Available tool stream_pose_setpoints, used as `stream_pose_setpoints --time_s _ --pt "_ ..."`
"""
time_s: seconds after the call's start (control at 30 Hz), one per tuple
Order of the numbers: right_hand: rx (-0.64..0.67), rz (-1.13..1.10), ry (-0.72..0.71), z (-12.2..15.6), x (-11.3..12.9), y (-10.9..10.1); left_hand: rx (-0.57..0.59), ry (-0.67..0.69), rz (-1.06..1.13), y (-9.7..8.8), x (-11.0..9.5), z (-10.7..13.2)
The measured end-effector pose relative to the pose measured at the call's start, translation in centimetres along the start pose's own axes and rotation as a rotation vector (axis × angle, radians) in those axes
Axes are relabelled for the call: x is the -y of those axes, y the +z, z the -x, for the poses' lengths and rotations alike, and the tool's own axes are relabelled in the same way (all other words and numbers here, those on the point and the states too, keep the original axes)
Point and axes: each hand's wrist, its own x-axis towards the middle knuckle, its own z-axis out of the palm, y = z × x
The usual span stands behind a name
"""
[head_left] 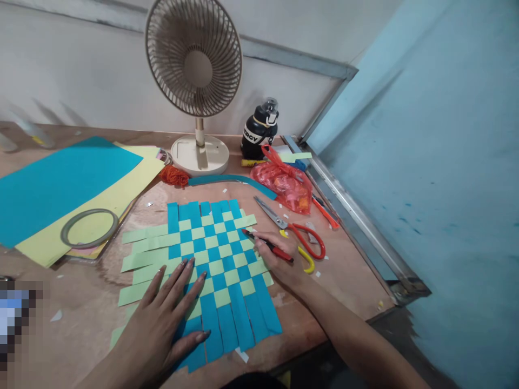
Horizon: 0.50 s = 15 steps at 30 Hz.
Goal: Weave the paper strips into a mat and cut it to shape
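Observation:
A woven paper mat (219, 267) of blue and pale green strips lies on the table, its loose strip ends sticking out on all sides. My left hand (162, 313) rests flat on its lower left part, fingers spread, covering some of the weave. Closed around a red and black pen (279, 252), my right hand (279, 256) is at the mat's right edge. The pen's reddish tip points left over the green strips. Just beyond that hand are scissors with red handles (310, 240) and a yellow-handled tool (306, 260), partly hidden by the hand.
A white fan (198, 65) and a black bottle (259, 129) stand at the back. Nearby lie a red plastic bag (284, 183), red yarn (174, 175) and a blue strip (219, 178). Blue paper (68, 183), yellow sheets and a tape ring (65, 237) are left. A metal-framed edge (360, 227) borders the right.

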Motion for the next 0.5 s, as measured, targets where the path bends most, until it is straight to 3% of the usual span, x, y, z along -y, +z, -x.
stream_pose_setpoints --time_s 0.5 --pt "0.005 0.034 0.004 -0.61 0.91 -0.81 0.005 -0.011 0.002 0.1 0.01 0.16"
